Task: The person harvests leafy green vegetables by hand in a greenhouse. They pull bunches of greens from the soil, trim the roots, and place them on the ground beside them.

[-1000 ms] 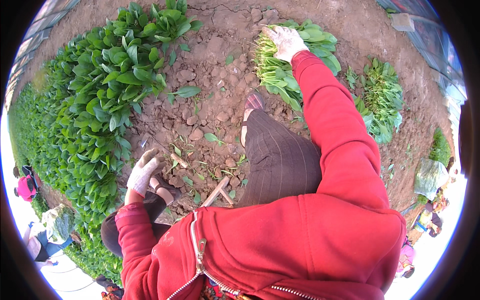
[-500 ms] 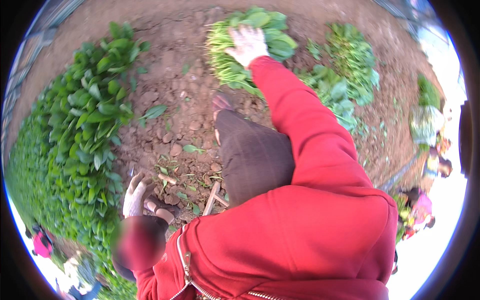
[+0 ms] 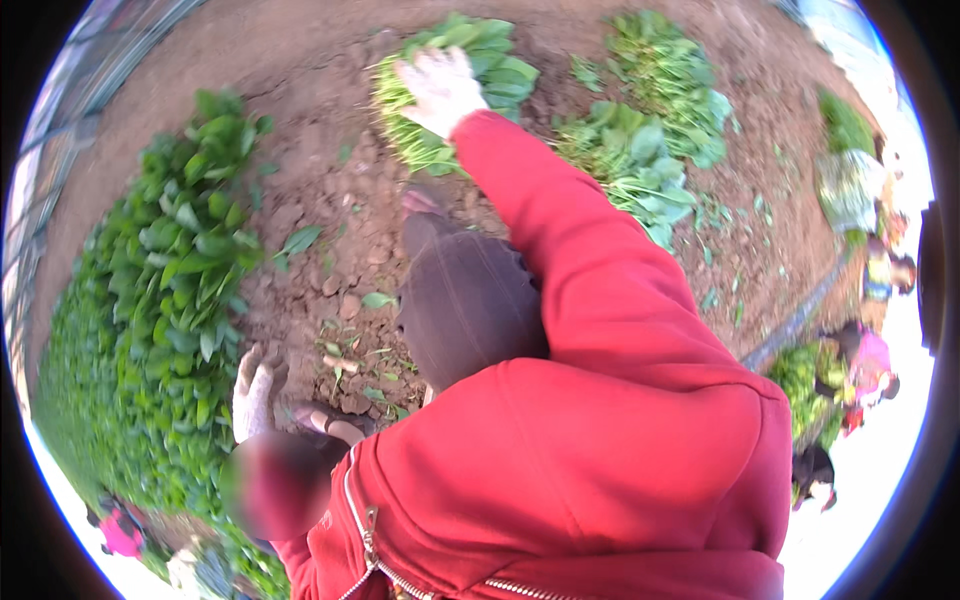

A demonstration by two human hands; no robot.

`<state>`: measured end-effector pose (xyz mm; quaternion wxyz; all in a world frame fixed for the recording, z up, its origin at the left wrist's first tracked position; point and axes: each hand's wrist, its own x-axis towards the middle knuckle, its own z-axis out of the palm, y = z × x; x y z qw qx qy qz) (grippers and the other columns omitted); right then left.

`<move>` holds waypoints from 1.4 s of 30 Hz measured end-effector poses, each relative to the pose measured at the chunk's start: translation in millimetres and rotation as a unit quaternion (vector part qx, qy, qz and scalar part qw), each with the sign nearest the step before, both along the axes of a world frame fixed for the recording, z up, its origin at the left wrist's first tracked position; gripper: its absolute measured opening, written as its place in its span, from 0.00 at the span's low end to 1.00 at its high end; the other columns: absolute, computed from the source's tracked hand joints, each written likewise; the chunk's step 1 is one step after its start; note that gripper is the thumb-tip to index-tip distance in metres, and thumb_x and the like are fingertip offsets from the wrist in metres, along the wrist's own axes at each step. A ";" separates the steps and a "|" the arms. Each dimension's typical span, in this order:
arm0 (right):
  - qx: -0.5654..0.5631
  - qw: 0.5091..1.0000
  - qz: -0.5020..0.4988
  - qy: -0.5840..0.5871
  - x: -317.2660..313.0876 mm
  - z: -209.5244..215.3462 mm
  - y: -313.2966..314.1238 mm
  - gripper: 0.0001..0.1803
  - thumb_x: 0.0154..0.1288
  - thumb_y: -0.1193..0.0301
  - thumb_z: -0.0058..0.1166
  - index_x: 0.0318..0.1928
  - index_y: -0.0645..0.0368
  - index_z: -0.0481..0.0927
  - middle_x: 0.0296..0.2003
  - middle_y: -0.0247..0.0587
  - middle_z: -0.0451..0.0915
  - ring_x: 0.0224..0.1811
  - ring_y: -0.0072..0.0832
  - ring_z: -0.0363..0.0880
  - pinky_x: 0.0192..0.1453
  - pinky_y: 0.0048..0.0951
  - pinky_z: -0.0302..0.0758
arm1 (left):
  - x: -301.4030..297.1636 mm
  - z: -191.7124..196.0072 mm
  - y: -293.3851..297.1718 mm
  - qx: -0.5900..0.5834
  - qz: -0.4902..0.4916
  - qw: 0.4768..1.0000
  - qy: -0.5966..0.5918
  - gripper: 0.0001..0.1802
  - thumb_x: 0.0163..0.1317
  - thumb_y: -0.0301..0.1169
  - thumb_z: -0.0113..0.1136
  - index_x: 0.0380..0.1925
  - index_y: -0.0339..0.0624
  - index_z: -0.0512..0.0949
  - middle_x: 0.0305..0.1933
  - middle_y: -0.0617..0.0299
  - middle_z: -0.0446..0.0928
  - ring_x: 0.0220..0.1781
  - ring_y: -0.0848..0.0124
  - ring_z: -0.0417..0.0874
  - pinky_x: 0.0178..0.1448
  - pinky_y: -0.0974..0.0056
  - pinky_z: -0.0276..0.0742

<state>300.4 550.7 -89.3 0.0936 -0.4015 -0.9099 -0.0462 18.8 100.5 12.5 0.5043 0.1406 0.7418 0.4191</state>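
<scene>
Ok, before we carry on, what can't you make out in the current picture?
All in the head view:
- Left hand: blurred, its palm out of sight; whether it holds anything is unclear.
- Leafy bunch: partly covered by the right hand; whether that hand grips or just rests is hidden.
- Left sleeve: a blurred patch hides its cuff.
- Red jacket: cut off by the lower edge.
- People at right: too small and blurred.

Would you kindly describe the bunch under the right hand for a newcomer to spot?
Find the red sleeve slanting up to the gloved right hand. The bunch lies under it, stalks left, leaves right. Unlike the piles farther right, it has a hand on it.
</scene>
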 end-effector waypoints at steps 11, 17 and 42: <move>-0.358 0.910 -0.075 0.194 81.7 1.2 -128.2 0.23 0.68 0.56 0.61 0.57 0.54 0.80 0.46 0.46 0.87 0.48 0.38 0.87 0.57 0.35 0.80 | -11.8 116.5 -130.5 0.076 0.057 0.970 0.225 0.32 0.69 0.32 0.64 0.70 0.34 0.68 0.60 0.56 0.78 0.62 0.68 0.78 0.69 0.63 0.72; -0.380 0.869 0.019 0.316 29.8 134.0 -124.1 0.23 0.73 0.65 0.58 0.63 0.62 0.77 0.54 0.46 0.85 0.56 0.29 0.82 0.63 0.31 0.76 | -3.2 128.0 -199.2 0.052 0.212 0.896 0.386 0.27 0.70 0.32 0.63 0.66 0.34 0.73 0.58 0.53 0.82 0.60 0.69 0.82 0.68 0.63 0.74; -0.230 0.883 0.241 -0.330 -162.3 153.0 -304.5 0.34 0.65 0.55 0.54 0.68 0.60 0.72 0.60 0.59 0.80 0.63 0.52 0.78 0.68 0.45 0.73 | 172.5 290.2 -189.3 0.444 -0.380 0.700 0.411 0.24 0.53 0.35 0.72 0.52 0.45 0.81 0.47 0.56 0.85 0.48 0.56 0.86 0.52 0.56 0.82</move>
